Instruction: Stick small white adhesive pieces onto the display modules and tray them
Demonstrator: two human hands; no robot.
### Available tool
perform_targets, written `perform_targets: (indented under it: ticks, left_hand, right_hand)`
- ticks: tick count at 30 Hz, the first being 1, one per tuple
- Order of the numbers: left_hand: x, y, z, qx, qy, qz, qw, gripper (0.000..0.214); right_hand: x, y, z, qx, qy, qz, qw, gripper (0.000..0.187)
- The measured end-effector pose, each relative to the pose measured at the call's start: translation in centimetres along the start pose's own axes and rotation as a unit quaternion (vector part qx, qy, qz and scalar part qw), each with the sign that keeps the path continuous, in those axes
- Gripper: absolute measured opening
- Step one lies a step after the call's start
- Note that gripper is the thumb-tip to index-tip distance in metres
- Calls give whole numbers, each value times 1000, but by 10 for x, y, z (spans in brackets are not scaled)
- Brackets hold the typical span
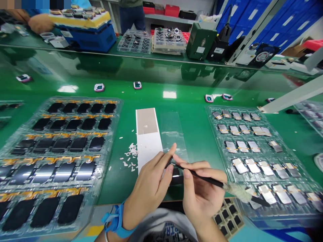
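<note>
– Green conveyor belt, glossy, spans the bench from side to side. Containers on it?
– Two clear blister trays. The left tray, the larger in view, holds black display panels, one to a pocket, with orange flex strips along each row. Every pocket that shows is filled.
– And the other?
– The right tray holds small silver plates, also one to a pocket. Several lie askew.
– Between the two trays?
– A white backing strip lies flat on the belt, its far end tan. A clear film strip lies just beside it on the right. At the near edge, under the right wrist, a small tray of black squares is partly hidden.
– State of the hands?
– The left hand, with a blue wrist strap, pinches a small dark part between thumb and forefinger, over the near end of the white backing strip. What kind of part cannot be told. The right hand grips black tweezers, their rear end wrapped in white tape, with the tips at the part.
– Loose items?
– Pink-framed units lie singly on the belt beyond the trays. White scraps are scattered just left of the white backing strip.
</note>
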State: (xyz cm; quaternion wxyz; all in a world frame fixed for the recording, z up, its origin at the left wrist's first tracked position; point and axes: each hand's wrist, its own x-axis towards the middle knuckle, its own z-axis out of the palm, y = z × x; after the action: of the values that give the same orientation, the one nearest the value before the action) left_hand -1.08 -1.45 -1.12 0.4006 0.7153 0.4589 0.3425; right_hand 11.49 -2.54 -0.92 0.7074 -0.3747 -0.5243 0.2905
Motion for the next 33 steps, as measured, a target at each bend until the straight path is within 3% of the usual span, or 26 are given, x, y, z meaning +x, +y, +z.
perform_targets:
  ticks: [23, 33]
  left_hand:
    - [-3, -1, -1, -3, -9, 2, 1000, 52]
    - [1, -1, 0, 40, 13, 11, 999, 49]
  right_hand:
    - [1, -1, -2, -30, -30, -16, 999, 30]
    - [2, -3, -9, 6, -4, 28, 1000, 23]
